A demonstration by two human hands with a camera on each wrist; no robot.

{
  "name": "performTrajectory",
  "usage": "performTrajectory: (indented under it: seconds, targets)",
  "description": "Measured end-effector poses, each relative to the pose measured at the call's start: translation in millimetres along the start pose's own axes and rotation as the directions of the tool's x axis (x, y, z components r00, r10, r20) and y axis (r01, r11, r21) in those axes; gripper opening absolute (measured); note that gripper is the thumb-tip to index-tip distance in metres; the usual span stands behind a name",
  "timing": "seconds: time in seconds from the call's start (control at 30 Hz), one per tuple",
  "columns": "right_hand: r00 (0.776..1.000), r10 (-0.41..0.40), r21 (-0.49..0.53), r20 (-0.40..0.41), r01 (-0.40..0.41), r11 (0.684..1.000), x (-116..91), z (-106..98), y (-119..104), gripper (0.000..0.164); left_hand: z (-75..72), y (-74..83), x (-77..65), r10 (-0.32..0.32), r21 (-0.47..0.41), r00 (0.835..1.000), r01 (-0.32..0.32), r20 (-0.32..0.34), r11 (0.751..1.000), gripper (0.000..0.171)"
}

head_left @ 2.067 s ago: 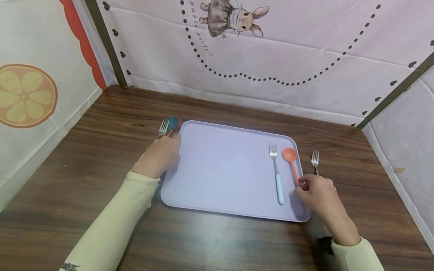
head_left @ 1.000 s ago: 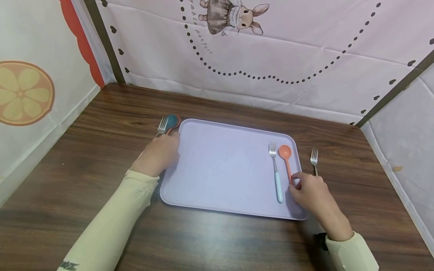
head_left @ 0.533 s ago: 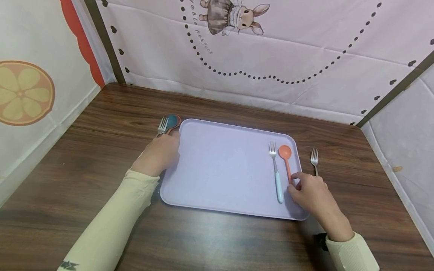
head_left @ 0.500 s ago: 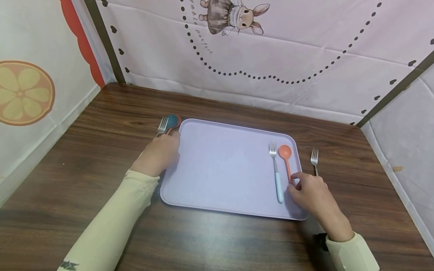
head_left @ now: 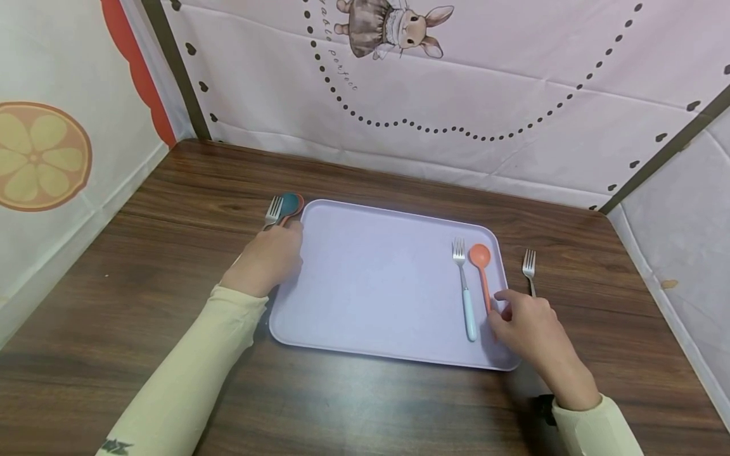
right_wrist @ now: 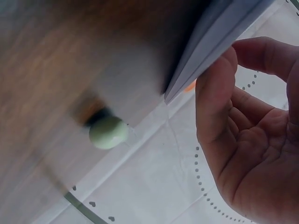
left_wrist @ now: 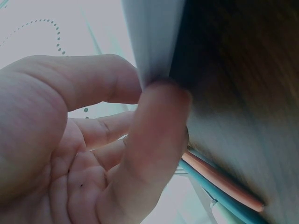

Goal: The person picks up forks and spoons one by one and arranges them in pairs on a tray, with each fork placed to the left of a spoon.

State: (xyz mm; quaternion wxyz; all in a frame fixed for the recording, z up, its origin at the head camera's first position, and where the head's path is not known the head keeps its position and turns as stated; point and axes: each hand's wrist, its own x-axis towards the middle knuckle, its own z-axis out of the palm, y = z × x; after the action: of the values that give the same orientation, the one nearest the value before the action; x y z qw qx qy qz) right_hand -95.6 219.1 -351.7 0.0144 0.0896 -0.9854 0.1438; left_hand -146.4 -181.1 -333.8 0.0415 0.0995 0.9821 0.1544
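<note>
In the head view my left hand (head_left: 265, 259) is at the left rim of the lilac tray (head_left: 365, 278). The left wrist view shows a thumb and finger (left_wrist: 154, 126) pinching that rim. My right hand (head_left: 530, 326) hovers over the tray's right edge, thumb and forefinger parted beside the handle of an orange spoon (head_left: 480, 256). The spoon lies in the tray, its handle end close to the thumb. Left of it, also in the tray, is a fork (head_left: 468, 310) with a pale blue handle.
Left of the tray lie a fork (head_left: 274, 211), a teal spoon (head_left: 291, 204) and an orange-red spoon (head_left: 301, 202), close together and partly under my hand. Another fork (head_left: 529, 266) lies on the wooden table (head_left: 342, 405) to the right. Printed cloth walls (head_left: 428, 95) enclose the table.
The orange spoon has shifted slightly left, towards the fork in the tray. My right fingers have since come away from its handle, a little to the right. My left hand stays put.
</note>
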Motion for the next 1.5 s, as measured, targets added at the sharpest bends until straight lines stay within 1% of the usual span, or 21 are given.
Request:
performTrajectory:
  seconds: [0.23,0.33,0.5,0.73,1.0,1.37,1.5]
  targets:
    - [0.997,-0.038,-0.014,-0.067,0.037,0.999,-1,-1,6,0.028,-0.6,0.4,-0.6,-0.007,0.001,1.000,0.007,-0.002,1.000,0.012]
    - [0.997,-0.022,-0.014,-0.072,0.021,1.000,-2,-2,7,0.028,-0.9,0.7,-0.8,-0.010,0.000,1.000,0.010,-0.002,1.000,0.012]
    - [0.998,0.018,-0.008,-0.052,-0.019,1.000,-3,-5,9,0.033,-1.1,1.1,-0.6,-0.016,-0.004,1.000,0.016,0.004,1.000,0.012]
    - [0.996,0.003,-0.025,-0.088,-0.005,1.000,-4,-5,13,0.031,0.0,0.2,-0.2,-0.015,-0.009,1.000,0.015,0.004,1.000,0.011]
    - [0.996,0.021,-0.024,-0.082,-0.023,0.999,-5,-7,15,0.030,0.2,0.0,-0.6,-0.009,-0.009,1.000,0.009,-0.002,1.000,0.010]
    - [0.998,0.051,-0.034,-0.042,-0.053,0.998,-8,-11,21,0.032,1.3,-0.6,0.2,-0.006,0.001,1.000,0.006,-0.010,1.000,0.010]
    - [0.998,0.053,-0.038,-0.041,-0.055,0.998,-9,-11,23,0.033,0.7,0.0,-0.2,-0.010,-0.002,1.000,0.010,-0.009,1.000,0.010]
